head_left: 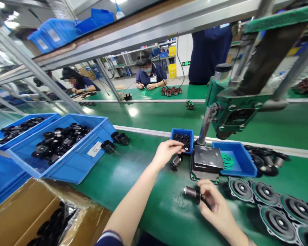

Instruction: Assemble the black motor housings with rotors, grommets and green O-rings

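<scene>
Small blue bin holds black rings; blue tray, green rings; large blue crate, black parts. Above the bench, right hand fingers grip a rotor-like cylinder, long axis near level, silver tip pointing left; left hand reaches the small blue bin, whether its fingers pinch a ring I can't tell

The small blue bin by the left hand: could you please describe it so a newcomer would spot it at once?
Find the green press at the right. Just left of its column sits the small blue bin, the left hand at its near side. Unlike the larger blue bin holding green rings, it holds small black parts.
</scene>
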A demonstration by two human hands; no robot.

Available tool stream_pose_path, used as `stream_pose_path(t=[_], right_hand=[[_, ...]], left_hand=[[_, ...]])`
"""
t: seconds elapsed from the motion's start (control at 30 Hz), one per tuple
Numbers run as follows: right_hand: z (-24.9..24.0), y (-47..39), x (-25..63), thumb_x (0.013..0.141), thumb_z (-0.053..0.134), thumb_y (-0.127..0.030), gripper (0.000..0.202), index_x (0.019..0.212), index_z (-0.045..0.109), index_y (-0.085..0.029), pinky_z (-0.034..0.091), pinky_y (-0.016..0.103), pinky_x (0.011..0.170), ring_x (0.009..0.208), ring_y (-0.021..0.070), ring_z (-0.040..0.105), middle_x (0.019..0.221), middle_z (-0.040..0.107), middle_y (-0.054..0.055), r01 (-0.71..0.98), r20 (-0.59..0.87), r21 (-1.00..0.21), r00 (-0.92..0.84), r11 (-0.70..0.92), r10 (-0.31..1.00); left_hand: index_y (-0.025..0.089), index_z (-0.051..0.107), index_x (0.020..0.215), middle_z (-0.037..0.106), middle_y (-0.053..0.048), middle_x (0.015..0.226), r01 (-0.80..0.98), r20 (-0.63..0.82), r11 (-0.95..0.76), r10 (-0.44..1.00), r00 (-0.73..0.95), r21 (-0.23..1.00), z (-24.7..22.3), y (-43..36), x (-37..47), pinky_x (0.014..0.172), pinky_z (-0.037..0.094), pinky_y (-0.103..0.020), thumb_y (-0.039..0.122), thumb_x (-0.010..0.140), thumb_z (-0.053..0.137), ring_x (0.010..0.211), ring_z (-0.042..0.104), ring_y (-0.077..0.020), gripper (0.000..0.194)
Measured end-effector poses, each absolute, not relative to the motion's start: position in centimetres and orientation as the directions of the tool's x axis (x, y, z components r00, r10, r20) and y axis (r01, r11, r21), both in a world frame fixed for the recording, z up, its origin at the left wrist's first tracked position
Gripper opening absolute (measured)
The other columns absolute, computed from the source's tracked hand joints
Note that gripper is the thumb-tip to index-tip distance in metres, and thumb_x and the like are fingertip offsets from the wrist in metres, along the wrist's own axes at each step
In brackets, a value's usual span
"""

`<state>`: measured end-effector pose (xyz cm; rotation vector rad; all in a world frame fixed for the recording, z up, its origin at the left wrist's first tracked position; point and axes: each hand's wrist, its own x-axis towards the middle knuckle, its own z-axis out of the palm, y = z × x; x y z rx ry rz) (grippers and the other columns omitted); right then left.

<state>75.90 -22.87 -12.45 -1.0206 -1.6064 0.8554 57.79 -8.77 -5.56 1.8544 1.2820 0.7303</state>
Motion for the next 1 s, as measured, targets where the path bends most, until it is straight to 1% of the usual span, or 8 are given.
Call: stream_pose_path(t=[0.07,0.1,0.17,0.27,0.57,0.7,0.8,1.0], right_hand=[[-12.2,-22.8,75.8,0.075,0.052,-0.01,0.015,0.084,0.046,-0.02,0.046,0.019,0.067,0.084,0.0138,0.054,0.092,0.05,0.005,0.171,0.367,-0.912,-0.069,0.374,0.928],[-12.1,-22.8,75.8,0.075,0.053,-0.011,0.015,0.084,0.046,-0.02,0.046,0.019,0.067,0.083,0.0137,0.053,0.092,0.05,0.005,0.146,0.363,-0.92,-0.035,0.364,0.931],[-12.0,-22.7,75.7,0.076,0.055,-0.013,0.015,0.086,0.046,-0.02,0.046,0.02,0.067,0.084,0.0138,0.053,0.093,0.049,0.005,0.094,0.358,-0.93,0.018,0.355,0.933],[-11.9,-22.7,75.4,0.076,0.056,-0.013,0.016,0.086,0.045,-0.02,0.045,0.02,0.067,0.084,0.0134,0.052,0.091,0.047,0.004,0.052,0.353,-0.935,0.033,0.351,0.935],[-11.5,-23.4,75.0,0.071,0.049,-0.005,0.023,0.087,0.044,-0.02,0.05,0.024,0.073,0.088,0.0139,0.053,0.093,0.047,0.004,0.202,0.429,-0.885,-0.002,0.42,0.904],[-11.4,-23.7,75.4,0.069,0.053,-0.004,0.031,0.095,0.048,-0.021,0.051,0.027,0.077,0.09,0.015,0.054,0.098,0.049,0.006,0.421,0.589,-0.721,-0.047,0.551,0.807],[-11.3,-23.8,75.6,0.069,0.054,-0.004,0.035,0.099,0.049,-0.022,0.052,0.027,0.078,0.093,0.0155,0.054,0.101,0.049,0.006,0.451,0.625,-0.672,-0.082,0.588,0.777],[-11.1,-23.0,75.8,0.073,0.05,-0.007,0.019,0.087,0.045,-0.02,0.05,0.021,0.07,0.084,0.0117,0.055,0.093,0.046,0.004,-0.01,0.314,-0.949,0.016,0.314,0.949]], left_hand=[[0.011,0.063,0.109,0.071,-0.008,0.09,0.144,-0.062,0.022,0.958,0.279,0.989,-6.6,-12.0,57.0,0.079,0.056,-0.027,0.019,0.091,0.059,0.082,0.07,-0.0142,0.02],[0.011,0.064,0.102,0.07,-0.005,0.085,-0.089,-0.162,0.19,0.953,0.256,0.978,-7.2,-13.6,56.6,0.076,0.057,-0.023,0.018,0.084,0.068,0.077,0.07,-0.0124,0.019],[0.011,0.066,0.091,0.067,-0.002,0.077,-0.428,-0.377,0.456,0.889,0.261,0.78,-8.4,-16.4,56.3,0.068,0.056,-0.017,0.013,0.072,0.08,0.068,0.067,-0.008,0.023],[0.011,0.066,0.087,0.063,0.0,0.072,-0.585,-0.54,0.601,0.785,0.304,0.544,-9.6,-19.2,56.8,0.056,0.052,-0.01,0.01,0.072,0.08,0.057,0.06,-0.0026,0.02],[0.014,0.062,0.085,0.064,-0.002,0.09,-0.734,-0.552,0.625,0.723,0.415,0.267,-9.8,-21.5,59.6,0.042,0.038,-0.007,0.018,0.071,0.083,0.05,0.048,0.0022,0.026],[0.016,0.061,0.087,0.065,-0.001,0.093,-0.712,-0.554,0.608,0.748,0.366,0.351,-9.9,-21.7,60.1,0.045,0.04,-0.007,0.019,0.075,0.081,0.055,0.052,0.0009,0.024],[0.016,0.061,0.085,0.067,-0.001,0.093,-0.678,-0.512,0.585,0.788,0.342,0.445,-10.0,-21.8,60.3,0.05,0.045,-0.01,0.024,0.071,0.084,0.058,0.055,-0.001,0.027],[0.018,0.065,0.11,0.071,-0.007,0.101,-0.505,-0.313,0.412,0.91,0.271,0.759,-9.1,-21.7,60.4,0.069,0.052,-0.023,0.031,0.079,0.075,0.069,0.063,-0.0088,0.035]])
